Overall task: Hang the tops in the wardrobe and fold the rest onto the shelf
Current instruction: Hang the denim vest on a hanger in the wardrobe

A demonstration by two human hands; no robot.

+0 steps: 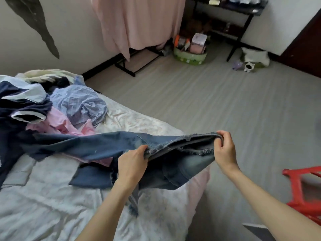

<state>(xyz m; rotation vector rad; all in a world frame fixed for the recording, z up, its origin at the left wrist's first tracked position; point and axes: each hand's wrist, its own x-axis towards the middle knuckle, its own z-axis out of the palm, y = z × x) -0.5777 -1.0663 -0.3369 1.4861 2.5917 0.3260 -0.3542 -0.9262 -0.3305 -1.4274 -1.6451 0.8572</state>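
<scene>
Left hand [132, 161] and right hand [225, 150] grasp the jeans [97, 145] waistband; clothes pile [52, 105] at ten o'clock.

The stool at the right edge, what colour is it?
Bright red; the stool shows only in the head view, partly cut off.

Grey plank floor [225, 105], white walls [73, 32]
</scene>
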